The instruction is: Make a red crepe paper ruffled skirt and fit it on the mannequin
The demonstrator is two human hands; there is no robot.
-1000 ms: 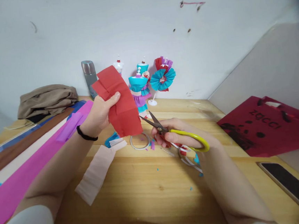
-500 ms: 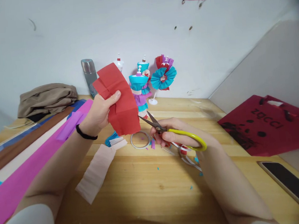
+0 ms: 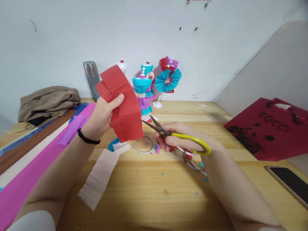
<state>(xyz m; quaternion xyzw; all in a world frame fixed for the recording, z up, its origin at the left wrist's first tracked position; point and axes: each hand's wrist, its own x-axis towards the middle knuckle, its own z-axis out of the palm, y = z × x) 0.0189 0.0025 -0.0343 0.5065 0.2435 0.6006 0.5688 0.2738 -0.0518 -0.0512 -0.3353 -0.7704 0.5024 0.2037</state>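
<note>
The left hand (image 3: 104, 114) pinches red paper (image 3: 125, 107) between closed fingers; the right hand's fingers (image 3: 174, 141) curl around yellow-handled scissors (image 3: 161, 132).

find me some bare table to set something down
Widest: the near table, between the pale strip and right forearm, bar tiny blue scraps. Smaller: between that forearm and the phone. Crowded: far left, with long paper strips and brown cloth, and the back middle, with dress forms.
</note>
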